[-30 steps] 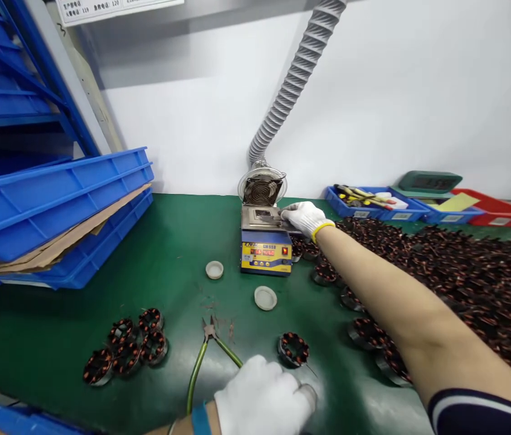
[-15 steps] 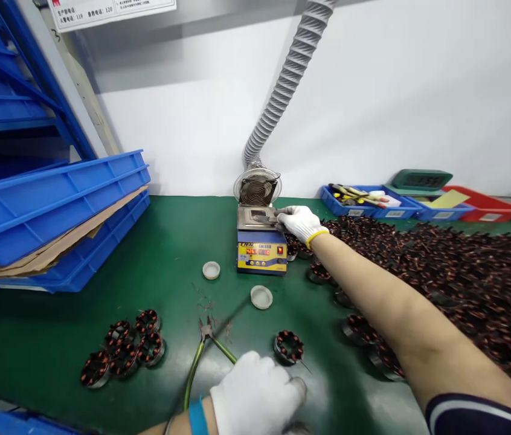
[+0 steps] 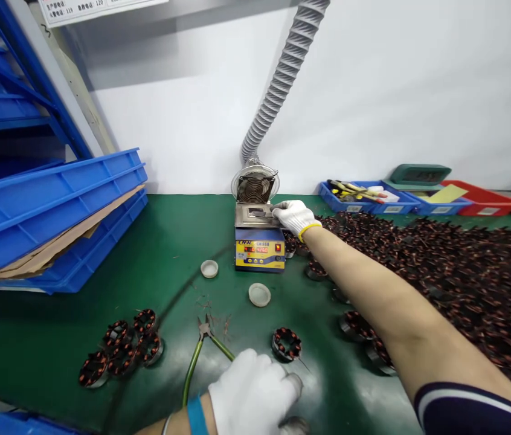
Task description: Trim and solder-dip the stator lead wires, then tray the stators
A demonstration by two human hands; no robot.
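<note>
My right hand (image 3: pixel 295 217), in a white glove with a yellow cuff, is closed at the right side of the metal top of the yellow-and-blue solder pot (image 3: pixel 260 251). What its fingers pinch is too small to name. Low in the middle, my gloved left hand (image 3: pixel 255 393) is curled, with grey fingertips; anything in it is hidden. Beside it lie green-handled cutters (image 3: pixel 204 329) with open jaws and one wound stator ring (image 3: pixel 287 345) with a thin wire sticking out. Two small white dishes (image 3: pixel 260 295) sit before the pot.
Several stator rings (image 3: pixel 122 359) sit at the left front, and a large mass of them (image 3: pixel 441 272) covers the right. Blue trays (image 3: pixel 56 202) are stacked at left. Tool bins (image 3: pixel 355 206) line the back right. A grey duct (image 3: pixel 278 84) hangs behind the pot.
The whole view has shifted slightly. My right hand stays at the pot's right edge, its fingers slightly moved. My left hand has barely moved.
</note>
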